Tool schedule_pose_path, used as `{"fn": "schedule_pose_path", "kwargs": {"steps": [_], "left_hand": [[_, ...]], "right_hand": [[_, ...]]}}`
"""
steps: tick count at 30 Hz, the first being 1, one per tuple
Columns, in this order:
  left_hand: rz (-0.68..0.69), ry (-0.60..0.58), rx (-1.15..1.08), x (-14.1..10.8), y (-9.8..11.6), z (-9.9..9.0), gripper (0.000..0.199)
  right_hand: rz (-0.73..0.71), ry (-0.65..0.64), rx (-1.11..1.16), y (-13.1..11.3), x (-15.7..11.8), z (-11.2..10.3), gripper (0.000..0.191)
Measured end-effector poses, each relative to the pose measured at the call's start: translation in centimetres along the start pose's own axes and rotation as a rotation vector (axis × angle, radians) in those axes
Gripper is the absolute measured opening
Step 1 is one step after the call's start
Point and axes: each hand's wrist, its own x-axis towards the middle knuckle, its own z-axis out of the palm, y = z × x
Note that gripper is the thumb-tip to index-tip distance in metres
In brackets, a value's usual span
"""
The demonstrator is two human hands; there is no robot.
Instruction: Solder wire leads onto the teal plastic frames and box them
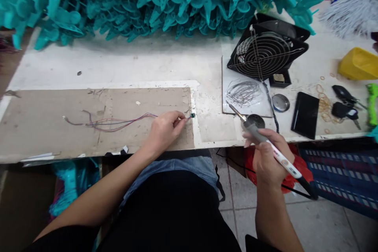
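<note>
My left hand rests over the brown board, its fingers pinching thin wires close to their end. A tiny green circuit board pokes out past the fingertips, at the board's right edge. The wires trail off to the left in loose purple and red strands. In my right hand is a soldering iron, gripped round its grey and white handle. Its metal tip points up and left, above the white plate with a tangle of solder wire. A round dark tin sits just behind the iron.
A black fan with a wire guard stands behind the plate. Teal plastic pieces are heaped along the back. To the right lie a small round lid, a black phone, keys, rubber bands and a yellow container.
</note>
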Motion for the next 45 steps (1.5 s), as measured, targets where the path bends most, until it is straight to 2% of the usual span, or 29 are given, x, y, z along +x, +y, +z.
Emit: {"fn": "schedule_pose_path", "kwargs": {"steps": [2, 4, 5, 9, 11, 16, 23, 29, 42, 45], "left_hand": [[0.003, 0.007, 0.012, 0.2, -0.1, 0.5, 0.01], [0.034, 0.03, 0.011, 0.4, -0.2, 1.1, 0.009], [0.059, 0.041, 0.003, 0.5, -0.3, 1.3, 0.009], [0.108, 0.061, -0.028, 0.7, -0.9, 2.3, 0.01], [0.108, 0.065, -0.018, 0.8, -1.1, 2.5, 0.01], [0.143, 0.05, 0.038, 1.1, -1.4, 2.7, 0.009], [0.196, 0.053, 0.058, 1.1, -1.8, 2.8, 0.01], [0.189, 0.04, 0.083, 1.1, -1.8, 2.9, 0.013], [0.195, 0.024, 0.105, 1.3, -1.8, 2.9, 0.016], [0.196, 0.028, 0.104, 1.3, -1.8, 2.9, 0.015]], "right_hand": [[-0.059, 0.057, 0.125, 0.3, -0.5, 1.4, 0.018], [-0.078, 0.087, 0.11, 0.6, -1.1, 2.7, 0.015], [-0.077, 0.06, 0.051, 0.8, -1.3, 3.3, 0.015], [-0.139, -0.194, -0.191, 1.2, -2.0, 4.4, 0.018], [-0.204, -0.239, -0.232, 1.2, -2.0, 4.6, 0.016], [-0.301, -0.256, -0.247, 1.2, -1.6, 5.1, 0.01], [-0.336, -0.351, -0.198, 1.8, -1.4, 5.8, 0.013], [-0.355, -0.399, -0.19, 2.2, -1.3, 6.1, 0.017], [-0.379, -0.47, -0.26, 1.8, -1.1, 6.1, 0.016], [-0.424, -0.432, -0.241, 1.4, -0.8, 5.8, 0.02]]}}
